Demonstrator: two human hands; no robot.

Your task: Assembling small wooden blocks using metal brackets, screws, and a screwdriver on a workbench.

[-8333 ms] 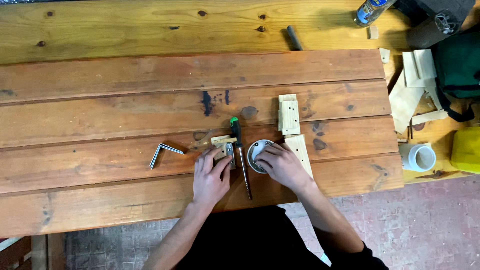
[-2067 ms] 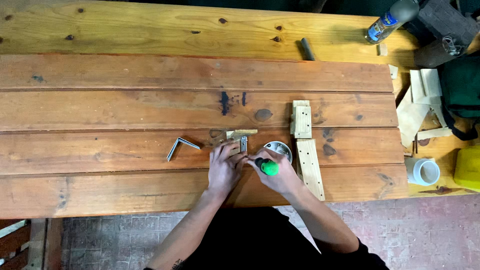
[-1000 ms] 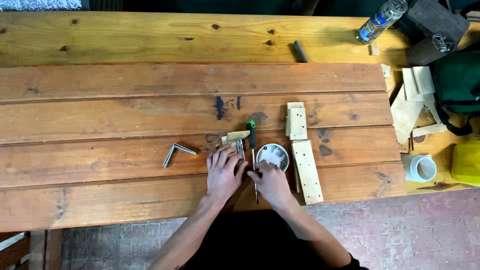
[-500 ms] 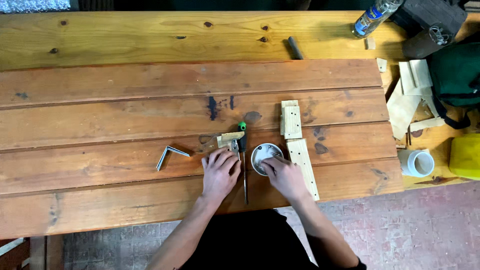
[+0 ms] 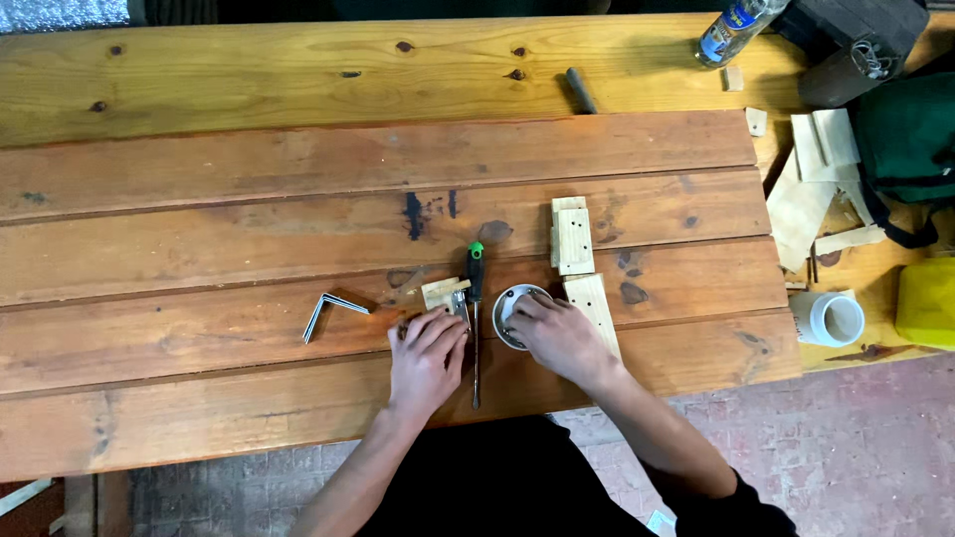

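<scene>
My left hand [image 5: 425, 358] presses down on a small pale wood block [image 5: 441, 294] that carries a metal bracket, at the near edge of the wooden table [image 5: 249, 249]. A screwdriver [image 5: 476, 318] with a green and black handle lies flat between my hands, touched by neither. My right hand [image 5: 559, 338] reaches its fingers into a small round white dish [image 5: 509, 303]. Just right of that hand lies a long pale wood strip [image 5: 593, 308], with a shorter drilled block [image 5: 572, 236] beyond it.
A bent metal angle bracket [image 5: 332, 308] lies to the left. On the right are wood offcuts [image 5: 811, 179], a white cup [image 5: 828, 318], a yellow container [image 5: 927, 303], a dark green bag [image 5: 910, 139] and a plastic bottle [image 5: 726, 20]. A dark rod [image 5: 581, 89] lies at the back.
The screwdriver went from upright in my right hand to lying flat on the table. My right hand let it go and moved to the white dish. My left hand stayed on the block.
</scene>
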